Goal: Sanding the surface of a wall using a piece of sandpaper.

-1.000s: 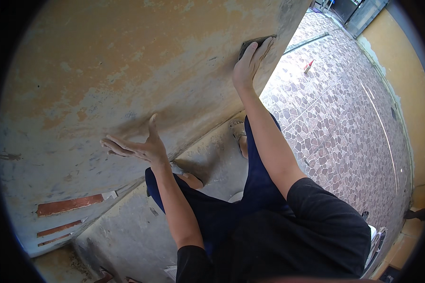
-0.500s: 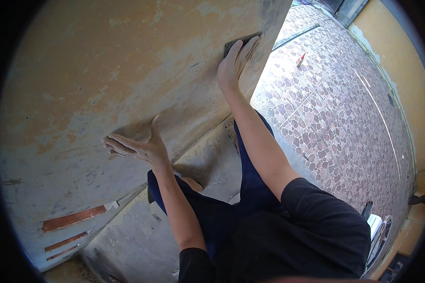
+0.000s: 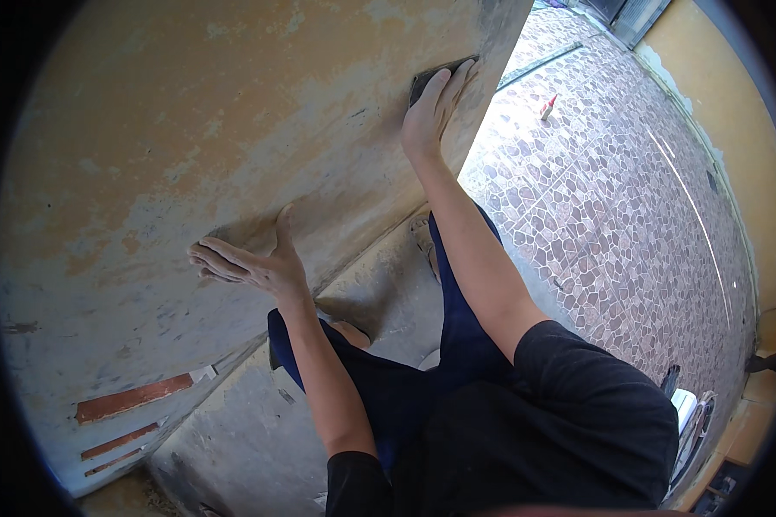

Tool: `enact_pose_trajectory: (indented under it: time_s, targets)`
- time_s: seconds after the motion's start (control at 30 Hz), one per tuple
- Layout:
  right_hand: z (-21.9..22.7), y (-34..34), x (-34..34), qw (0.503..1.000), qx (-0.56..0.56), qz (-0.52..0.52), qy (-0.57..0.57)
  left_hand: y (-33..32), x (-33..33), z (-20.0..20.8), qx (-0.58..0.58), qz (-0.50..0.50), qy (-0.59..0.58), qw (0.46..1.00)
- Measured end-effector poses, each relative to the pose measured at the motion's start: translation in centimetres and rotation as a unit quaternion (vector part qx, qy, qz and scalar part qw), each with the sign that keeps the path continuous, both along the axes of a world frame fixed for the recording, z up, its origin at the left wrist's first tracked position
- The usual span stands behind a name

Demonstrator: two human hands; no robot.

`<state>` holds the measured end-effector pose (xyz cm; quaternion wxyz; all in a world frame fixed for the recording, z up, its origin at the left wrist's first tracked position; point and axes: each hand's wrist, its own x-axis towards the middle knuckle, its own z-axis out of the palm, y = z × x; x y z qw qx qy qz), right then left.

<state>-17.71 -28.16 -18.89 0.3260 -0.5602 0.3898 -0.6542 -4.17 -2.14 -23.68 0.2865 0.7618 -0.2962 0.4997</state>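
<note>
My right hand [image 3: 435, 108] presses a dark, flat piece of sandpaper [image 3: 421, 84] against the wall [image 3: 172, 129], close to the wall's right edge. Its thumb lies over the sheet and the fingers stretch along it; part of the sheet is hidden under the hand. Lower on the same wall, my left hand [image 3: 254, 263] rests with thumb and fingers spread apart, holding nothing. Pale dust coats both hands. The wall's yellow paint is worn into whitish and grey patches.
A grey concrete ledge [image 3: 233, 431] runs along the wall's foot, with my feet by it. Slots backed in red-brown [image 3: 135, 399] cut the lower left wall. On the stone-patterned floor [image 3: 612, 207] stand a small red-tipped bottle [image 3: 548, 107] and a long strip [image 3: 539, 66].
My right hand has shifted slightly to the right on the wall with the sandpaper. The left hand stays in nearly the same place.
</note>
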Motion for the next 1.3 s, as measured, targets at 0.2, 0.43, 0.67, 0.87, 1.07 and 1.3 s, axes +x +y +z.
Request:
enact_pose_trajectory:
  time_s: [0.2,0.43,0.67,0.87,1.07,1.3]
  targets:
    - [-0.4,-0.4,0.1,1.0,0.007,0.002,-0.01,0.0,0.0,-0.3,0.0,-0.002,-0.001,1.0]
    - [-0.3,-0.7,0.0,1.0,0.013,-0.003,0.015,-0.2,-0.2,0.1,0.0,-0.005,-0.003,1.0]
    - [0.1,0.0,0.3,1.0,0.015,-0.002,-0.001,-0.2,-0.1,0.1,-0.003,-0.008,-0.006,1.0]
    - [-1.1,5.3,2.1,0.986,-0.116,0.014,0.122,0.1,0.0,-0.2,0.005,-0.001,0.001,1.0]
    - [1.1,0.5,0.9,0.999,-0.041,0.01,0.006,-0.1,0.0,0.0,0.005,-0.004,-0.001,1.0]
    - [-1.7,7.4,3.0,0.987,-0.08,0.042,0.13,0.0,0.1,-0.3,0.008,0.005,-0.01,1.0]
